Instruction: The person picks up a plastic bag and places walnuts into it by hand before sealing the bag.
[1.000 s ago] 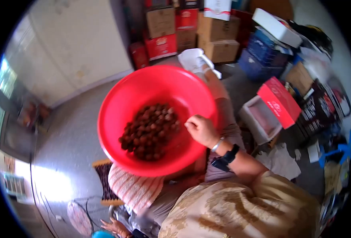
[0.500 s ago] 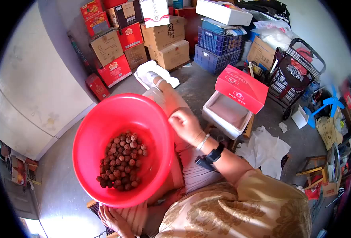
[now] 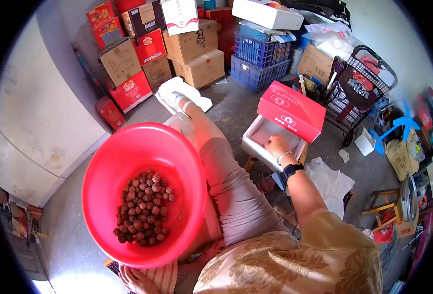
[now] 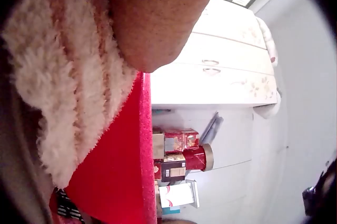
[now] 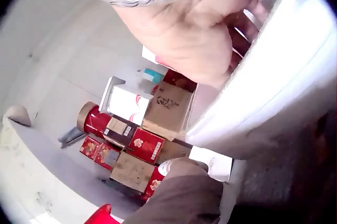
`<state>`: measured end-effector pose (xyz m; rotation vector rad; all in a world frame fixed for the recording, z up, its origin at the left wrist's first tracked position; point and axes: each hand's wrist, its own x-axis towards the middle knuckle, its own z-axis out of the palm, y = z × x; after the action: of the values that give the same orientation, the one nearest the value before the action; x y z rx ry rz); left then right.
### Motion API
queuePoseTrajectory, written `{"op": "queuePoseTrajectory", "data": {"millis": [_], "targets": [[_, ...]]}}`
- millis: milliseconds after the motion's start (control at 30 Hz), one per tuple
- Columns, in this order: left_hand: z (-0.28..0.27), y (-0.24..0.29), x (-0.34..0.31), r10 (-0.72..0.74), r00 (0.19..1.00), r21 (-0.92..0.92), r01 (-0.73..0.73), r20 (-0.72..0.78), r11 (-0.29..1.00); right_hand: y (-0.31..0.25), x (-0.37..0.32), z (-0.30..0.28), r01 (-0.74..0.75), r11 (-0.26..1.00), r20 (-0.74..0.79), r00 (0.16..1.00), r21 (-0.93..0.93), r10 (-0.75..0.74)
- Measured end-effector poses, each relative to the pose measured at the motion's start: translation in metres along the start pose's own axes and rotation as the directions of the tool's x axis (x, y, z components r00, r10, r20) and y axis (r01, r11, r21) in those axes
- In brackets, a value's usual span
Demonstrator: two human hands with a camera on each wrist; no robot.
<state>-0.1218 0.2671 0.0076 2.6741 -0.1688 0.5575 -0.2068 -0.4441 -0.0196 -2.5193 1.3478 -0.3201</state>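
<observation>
A red basin (image 3: 95,196) sits over the person's lap on a striped towel (image 3: 165,275). Inside it lies a heap of round, brown, rough-surfaced nuts or fruits (image 3: 145,208). The left hand (image 3: 137,280) rests by the basin's near rim, on the towel, with fingers extended; the left wrist view shows the wrist close to the red rim. The right hand (image 3: 278,145), wearing a silver bangle, reaches into a white foam box (image 3: 254,148) with a raised red lid (image 3: 292,111). Its bent fingers dip behind the box wall, and I cannot tell whether they hold anything.
Cardboard and red cartons (image 3: 197,44) are stacked at the back, beside blue crates (image 3: 260,68). A wheeled shopping cart (image 3: 353,93) stands at the right. Near the box lie a crumpled white sheet (image 3: 329,181) and a small wooden stool (image 3: 385,208).
The right hand has moved from over the basin rightward into the foam box. The left hand has come up from lower left to the basin's near rim. The head view has swung right.
</observation>
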Motion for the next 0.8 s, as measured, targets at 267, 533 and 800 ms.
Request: {"op": "queuePoseTrajectory", "data": {"millis": [267, 533, 800], "targets": [[-0.037, 0.059, 0.003, 0.109, 0.99, 0.001, -0.109, -0.092, 0.994, 0.019, 0.0, 0.012, 0.018, 0.993, -0.083, 0.996, 0.116, -0.008], [-0.038, 0.057, 0.002, 0.098, 0.99, 0.025, -0.096, -0.099, 0.995, -0.017, -0.021, -0.013, 0.088, 0.947, -0.19, 0.981, 0.31, -0.029], [-0.016, 0.041, -0.009, -0.155, 0.98, -0.578, 0.057, -0.123, 0.814, -0.163, -0.089, -0.073, 0.564, 0.548, -0.511, 0.818, 0.618, -0.265]]}}
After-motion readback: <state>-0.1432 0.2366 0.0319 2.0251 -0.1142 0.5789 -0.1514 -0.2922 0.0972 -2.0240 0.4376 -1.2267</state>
